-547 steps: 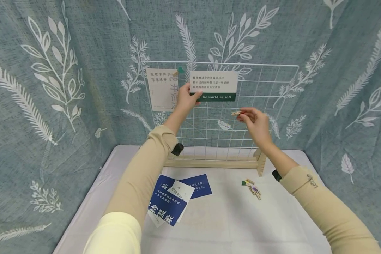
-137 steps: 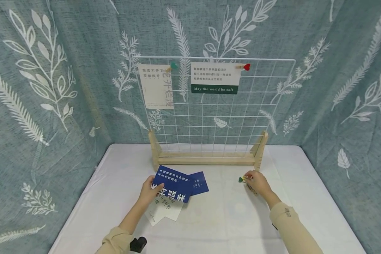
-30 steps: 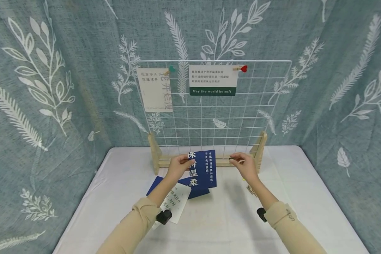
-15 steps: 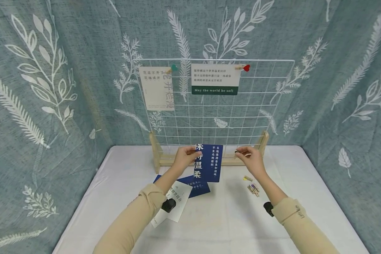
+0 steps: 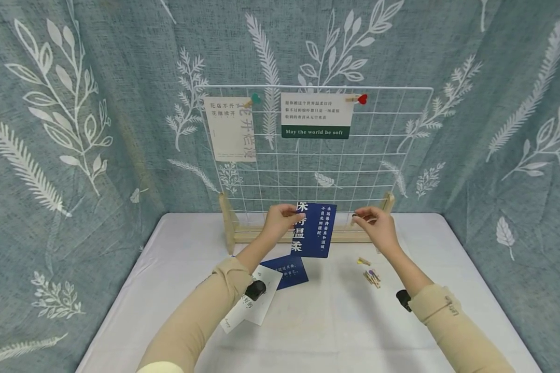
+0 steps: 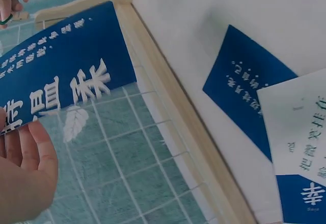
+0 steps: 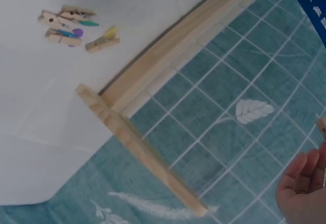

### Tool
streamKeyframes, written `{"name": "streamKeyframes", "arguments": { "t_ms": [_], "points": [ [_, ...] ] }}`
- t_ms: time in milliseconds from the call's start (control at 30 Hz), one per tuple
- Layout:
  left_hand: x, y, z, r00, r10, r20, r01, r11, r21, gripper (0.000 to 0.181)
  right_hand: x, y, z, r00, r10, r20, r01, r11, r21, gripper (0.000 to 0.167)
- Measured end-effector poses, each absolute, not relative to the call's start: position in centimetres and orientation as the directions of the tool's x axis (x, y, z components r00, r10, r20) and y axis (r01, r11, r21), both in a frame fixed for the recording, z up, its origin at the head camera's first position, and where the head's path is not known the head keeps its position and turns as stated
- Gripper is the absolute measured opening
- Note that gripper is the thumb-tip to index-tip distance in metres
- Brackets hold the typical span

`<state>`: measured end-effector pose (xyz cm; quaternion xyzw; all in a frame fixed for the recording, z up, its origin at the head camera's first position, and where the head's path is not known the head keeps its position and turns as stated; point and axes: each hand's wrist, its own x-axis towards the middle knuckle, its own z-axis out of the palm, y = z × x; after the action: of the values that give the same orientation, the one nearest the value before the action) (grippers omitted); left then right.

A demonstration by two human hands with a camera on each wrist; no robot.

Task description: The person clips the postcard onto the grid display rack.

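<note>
My left hand [image 5: 282, 220] pinches a blue card [image 5: 316, 230] with white writing by its left edge, in front of the lower part of the white wire grid [image 5: 326, 171]. In the left wrist view the fingers of that hand [image 6: 28, 173] curl behind the blue card [image 6: 76, 56]. To the card's right, apart from it, my right hand [image 5: 378, 225] pinches a small clothespin [image 5: 353, 219]; its dark green end shows in the left wrist view. Higher on the grid hang a cream card [image 5: 231, 129] with a green heart clip and a white-and-green card [image 5: 315, 115] with a red heart clip.
Below the left forearm, white cards [image 5: 261, 305] and a blue card [image 5: 289, 272] overlap on the table. Several loose clothespins [image 5: 372, 278] lie at the right, one with a yellow end [image 7: 104, 40]. Wooden feet and a bar [image 5: 256, 235] carry the grid.
Earlier the left hand picked the blue card off the pile, and the right hand took a clothespin. Over the last second both hands have moved up and to the right with them.
</note>
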<state>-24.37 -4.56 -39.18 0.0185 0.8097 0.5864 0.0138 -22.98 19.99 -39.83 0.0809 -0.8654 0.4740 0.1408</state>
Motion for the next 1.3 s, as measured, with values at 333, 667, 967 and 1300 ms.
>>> {"name": "streamKeyframes", "arguments": {
  "t_ms": [333, 667, 967, 1300],
  "points": [
    [-25.0, -3.0, -36.7, -0.999, -0.013, -0.041, -0.043, 0.301, 0.953, 0.026, -23.3, 21.4, -38.1, -0.938, -0.03, 0.347, -0.302, 0.565, -0.768, 0.02],
    [-26.2, -1.2, -33.6, -0.991, -0.015, -0.134, -0.133, 0.272, 0.953, 0.032, -23.8, 22.9, -36.7, -0.924, -0.016, 0.381, -0.324, 0.561, -0.762, 0.02],
    [-26.7, 0.1, -30.7, -0.991, -0.008, -0.131, -0.129, 0.274, 0.953, 0.03, -24.0, 23.5, -35.3, -0.922, 0.005, 0.388, -0.323, 0.542, -0.776, 0.022],
    [-27.4, 0.6, -28.6, -1.0, 0.01, -0.03, -0.026, 0.296, 0.955, 0.028, -24.5, 24.2, -33.9, -0.912, 0.002, 0.411, -0.332, 0.587, -0.738, 0.026]
  ]
}}
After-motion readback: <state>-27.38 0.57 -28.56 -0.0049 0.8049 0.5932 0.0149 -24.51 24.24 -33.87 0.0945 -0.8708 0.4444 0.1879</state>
